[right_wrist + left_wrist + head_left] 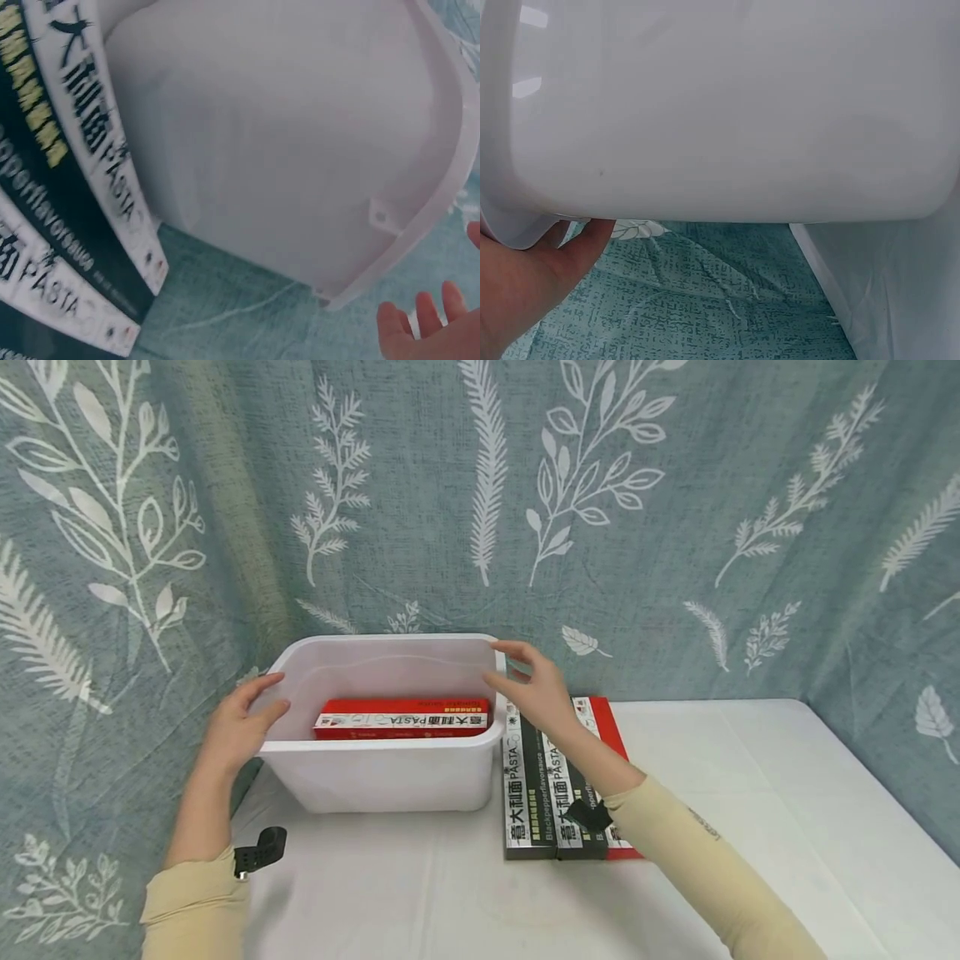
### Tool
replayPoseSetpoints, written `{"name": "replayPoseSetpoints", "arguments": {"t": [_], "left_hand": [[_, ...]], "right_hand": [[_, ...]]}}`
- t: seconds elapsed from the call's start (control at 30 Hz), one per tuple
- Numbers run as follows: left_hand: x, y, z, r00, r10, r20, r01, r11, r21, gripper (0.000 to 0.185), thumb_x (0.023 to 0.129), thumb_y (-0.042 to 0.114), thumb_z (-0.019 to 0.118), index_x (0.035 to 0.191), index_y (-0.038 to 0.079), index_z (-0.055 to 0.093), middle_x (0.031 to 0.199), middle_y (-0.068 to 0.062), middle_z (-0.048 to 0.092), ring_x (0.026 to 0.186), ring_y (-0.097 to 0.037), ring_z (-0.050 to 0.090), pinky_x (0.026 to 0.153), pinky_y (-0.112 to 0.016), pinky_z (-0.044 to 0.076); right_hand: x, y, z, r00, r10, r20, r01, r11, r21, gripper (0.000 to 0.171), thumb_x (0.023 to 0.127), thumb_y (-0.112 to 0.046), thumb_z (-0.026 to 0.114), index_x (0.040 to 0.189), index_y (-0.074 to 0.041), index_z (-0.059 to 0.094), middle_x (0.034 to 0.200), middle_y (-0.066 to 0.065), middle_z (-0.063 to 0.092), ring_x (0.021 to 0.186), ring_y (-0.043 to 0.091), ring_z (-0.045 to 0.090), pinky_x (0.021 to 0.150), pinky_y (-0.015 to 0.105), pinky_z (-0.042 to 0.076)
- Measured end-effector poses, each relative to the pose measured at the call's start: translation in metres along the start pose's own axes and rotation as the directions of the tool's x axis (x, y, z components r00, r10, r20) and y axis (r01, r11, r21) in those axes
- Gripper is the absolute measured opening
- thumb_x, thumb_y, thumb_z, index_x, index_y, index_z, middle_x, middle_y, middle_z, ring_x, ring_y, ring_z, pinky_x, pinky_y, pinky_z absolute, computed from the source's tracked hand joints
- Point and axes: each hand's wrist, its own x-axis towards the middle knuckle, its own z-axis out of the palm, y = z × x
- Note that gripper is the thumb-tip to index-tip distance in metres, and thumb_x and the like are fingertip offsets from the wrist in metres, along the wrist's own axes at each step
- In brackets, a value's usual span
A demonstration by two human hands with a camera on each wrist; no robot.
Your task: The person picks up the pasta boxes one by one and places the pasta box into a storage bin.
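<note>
A white plastic bin (378, 777) stands on the table, toward the left. Inside it lies a red pasta box (405, 720) with a white stripe. My left hand (238, 724) holds the bin's left rim; in the left wrist view, fingers (592, 240) show beneath the rim. At the opposite end, my right hand (536, 681) hovers by the right rim with thumb and fingers spread. The right wrist view shows these fingertips (427, 315) apart from the bin wall. Black pasta boxes (536, 793) lie flat beside the bin, partly beneath my right forearm.
A red-and-white box (611, 727) lies at the right of the black ones, partly covered by the right arm. Behind the white table (720, 777) hangs a blue-green curtain (420, 510) with a leaf print, which also runs along both sides.
</note>
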Motion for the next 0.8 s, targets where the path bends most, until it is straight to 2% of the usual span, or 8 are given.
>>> {"name": "replayPoseSetpoints", "arguments": {"t": [0.23,0.5,0.67,0.8], "left_hand": [[0.0,0.001,0.0,1.0,0.011,-0.006,-0.011,1.0,-0.01,0.054,0.102,0.023,0.05,0.149,0.0,0.035,0.153,-0.033,0.022,0.14,-0.052,0.017,0.104,-0.07,0.021],[0.001,0.001,0.0,1.0,0.009,-0.01,-0.009,1.0,-0.002,0.054,0.102,0.023,0.05,0.149,0.0,0.035,0.152,-0.032,0.024,0.14,-0.051,0.019,0.104,-0.069,0.023],[0.0,0.001,0.0,1.0,0.01,-0.007,-0.01,1.0,-0.008,0.055,0.102,0.023,0.05,0.148,-0.001,0.035,0.152,-0.032,0.024,0.14,-0.051,0.019,0.104,-0.069,0.023],[0.0,0.001,0.001,1.0,0.018,-0.009,-0.018,1.0,-0.013,0.054,0.102,0.023,0.05,0.148,-0.001,0.035,0.152,-0.033,0.025,0.139,-0.052,0.02,0.104,-0.069,0.023]], "right_hand": [[-0.018,0.01,-0.022,0.996,0.093,0.009,-0.093,0.995,0.032,0.056,0.088,-0.022,0.073,0.139,-0.013,0.052,0.14,0.002,0.052,0.131,0.021,0.044,0.104,0.037,0.041],[-0.041,0.021,-0.047,0.972,0.236,0.016,-0.236,0.971,0.045,0.065,0.088,-0.03,0.074,0.144,-0.019,0.045,0.146,0.0,0.045,0.133,0.021,0.041,0.105,0.049,0.037],[-0.056,0.03,-0.059,0.964,0.264,0.028,-0.265,0.963,0.051,0.068,0.089,-0.027,0.073,0.147,-0.013,0.04,0.149,0.004,0.041,0.135,0.025,0.038,0.107,0.052,0.034],[-0.069,0.039,-0.067,0.955,0.295,0.02,-0.296,0.955,0.037,0.069,0.089,-0.027,0.072,0.147,-0.014,0.038,0.15,0.004,0.039,0.138,0.025,0.036,0.109,0.051,0.033]]}}
